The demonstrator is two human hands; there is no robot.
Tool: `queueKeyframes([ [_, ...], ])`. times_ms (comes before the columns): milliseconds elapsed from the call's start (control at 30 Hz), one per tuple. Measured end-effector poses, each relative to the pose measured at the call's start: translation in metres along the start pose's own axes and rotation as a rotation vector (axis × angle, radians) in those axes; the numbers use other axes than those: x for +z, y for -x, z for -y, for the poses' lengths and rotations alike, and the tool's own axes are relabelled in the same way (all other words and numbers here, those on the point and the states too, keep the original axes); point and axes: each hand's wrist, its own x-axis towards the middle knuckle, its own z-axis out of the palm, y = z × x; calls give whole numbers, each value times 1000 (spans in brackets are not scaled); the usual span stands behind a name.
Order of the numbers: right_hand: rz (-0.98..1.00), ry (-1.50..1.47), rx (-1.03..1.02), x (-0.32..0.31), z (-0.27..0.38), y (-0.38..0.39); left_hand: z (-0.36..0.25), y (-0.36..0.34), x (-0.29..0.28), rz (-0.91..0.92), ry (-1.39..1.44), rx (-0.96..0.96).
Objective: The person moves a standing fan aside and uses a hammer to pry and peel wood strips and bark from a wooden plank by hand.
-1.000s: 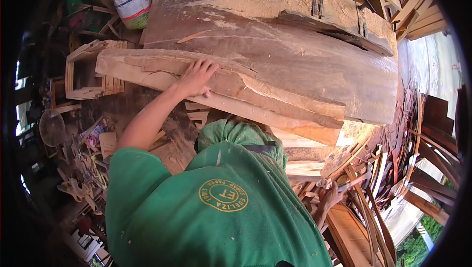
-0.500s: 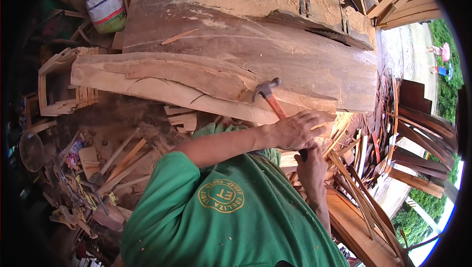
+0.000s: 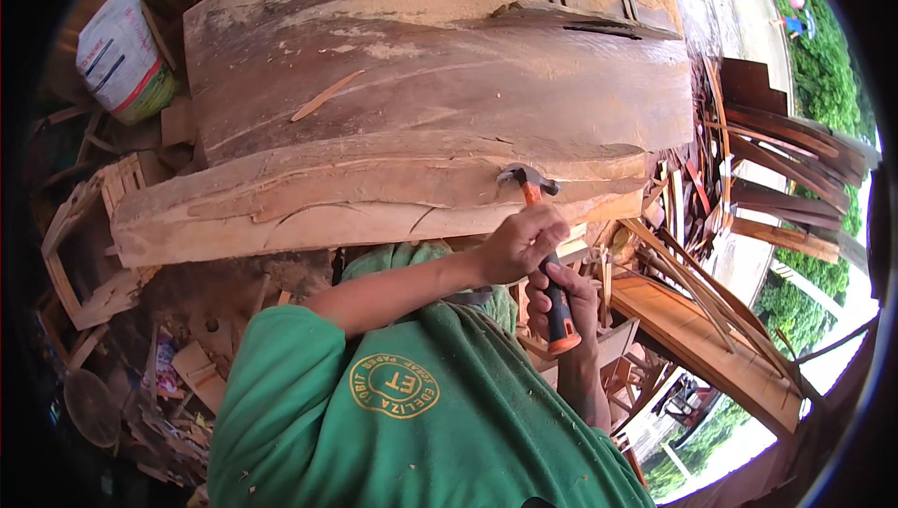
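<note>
A claw hammer [image 3: 530, 192] with a dark metal head and an orange and black handle lies slantwise across the near side of a thick pale timber [image 3: 374, 171]. Its claw is at a split in the timber's upper face; whether it is wedged in, I cannot tell. My left hand [image 3: 526, 244] is closed round the handle just below the head. Lower down, the fingers of my right hand [image 3: 572, 295] wrap the black grip, whose orange butt end sticks out below. The timber has a ragged, splintered face and dark cracks along its near side.
Behind the timber lies a wide, worn board [image 3: 449, 87] with sawdust and a loose wood sliver [image 3: 325, 96]. A white sack [image 3: 126, 54] stands at the far left, above a wooden frame box [image 3: 84, 246]. Stacked planks [image 3: 786, 166] and long strips crowd the right side.
My left hand has gone from spread fingers over the handle to a closed grip. The hammer has turned more upright, with its butt now showing. The whole view has shifted.
</note>
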Motion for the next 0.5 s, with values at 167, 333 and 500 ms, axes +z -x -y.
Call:
queueKeyframes([
  [167, -374, 503, -385, 43, -59, -56, -56, 55, -41, -99, 97, -406],
  [333, -402, 627, -369, 88, -86, -78, -76, 83, -84, 67, 59, -884],
  [500, -346, 859, -282, 60, -92, -95, -79, 82, -107, 166, -83, -844],
])
